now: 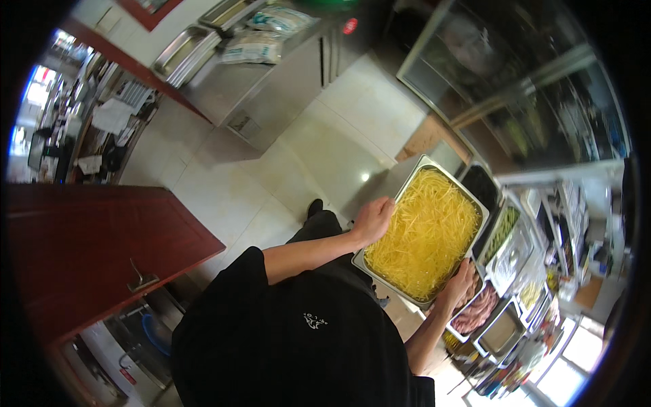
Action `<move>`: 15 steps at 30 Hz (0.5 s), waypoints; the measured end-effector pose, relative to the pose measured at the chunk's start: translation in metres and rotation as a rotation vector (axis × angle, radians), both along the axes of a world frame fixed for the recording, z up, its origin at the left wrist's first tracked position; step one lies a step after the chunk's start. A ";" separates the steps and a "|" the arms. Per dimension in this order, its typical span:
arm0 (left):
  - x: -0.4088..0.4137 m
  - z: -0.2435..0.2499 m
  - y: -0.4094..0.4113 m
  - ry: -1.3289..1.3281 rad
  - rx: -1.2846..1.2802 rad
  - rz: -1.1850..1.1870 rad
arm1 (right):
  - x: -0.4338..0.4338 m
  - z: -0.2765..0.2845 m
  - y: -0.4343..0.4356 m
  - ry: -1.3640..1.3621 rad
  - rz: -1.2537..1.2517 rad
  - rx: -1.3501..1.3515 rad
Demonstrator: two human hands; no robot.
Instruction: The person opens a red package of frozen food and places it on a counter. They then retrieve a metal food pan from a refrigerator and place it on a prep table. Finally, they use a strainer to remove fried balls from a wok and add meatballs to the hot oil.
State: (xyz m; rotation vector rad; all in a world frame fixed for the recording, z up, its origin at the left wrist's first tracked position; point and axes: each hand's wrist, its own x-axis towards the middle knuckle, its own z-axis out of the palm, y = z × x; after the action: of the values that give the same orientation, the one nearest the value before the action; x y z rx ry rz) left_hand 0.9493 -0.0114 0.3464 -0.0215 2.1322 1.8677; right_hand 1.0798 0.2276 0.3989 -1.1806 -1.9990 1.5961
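Observation:
A rectangular stainless steel pan full of yellow shredded food, likely potato, in liquid is held up before me. My left hand grips its rim on the left side. On the opposite side, my right hand holds the rim near the lower right. Beyond my right hand, partly behind the pan, stands a white tray of raw pink meat.
More metal pans and a container of green cut vegetable line the counter at right. A glass-door cabinet stands upper right. Upper left, a steel counter bears stacked pans and filled bags. A red door juts in at left.

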 end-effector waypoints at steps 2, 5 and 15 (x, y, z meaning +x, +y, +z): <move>-0.012 0.001 -0.029 -0.037 -0.025 0.071 | -0.021 -0.018 -0.005 0.099 0.121 -0.199; -0.036 -0.012 -0.083 0.034 -0.074 0.224 | -0.092 0.004 -0.080 0.071 0.100 -0.127; -0.141 -0.056 -0.318 0.018 -0.277 0.562 | -0.281 -0.111 -0.270 0.047 0.441 -0.372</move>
State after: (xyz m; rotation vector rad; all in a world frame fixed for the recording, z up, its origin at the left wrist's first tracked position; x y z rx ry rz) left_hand 0.8087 -0.3296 0.2899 -0.7344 2.5675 1.8101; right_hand 0.7989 -0.0426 0.2880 -0.8332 -2.0925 2.2650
